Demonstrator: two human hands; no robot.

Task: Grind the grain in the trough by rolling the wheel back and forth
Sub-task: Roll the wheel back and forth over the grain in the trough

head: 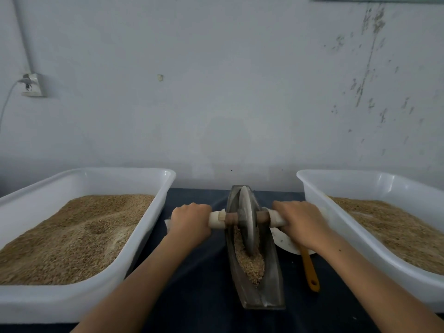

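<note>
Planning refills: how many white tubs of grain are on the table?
2. One tub sits left of the trough, the other tub right of it. Others may lie outside the view.
</note>
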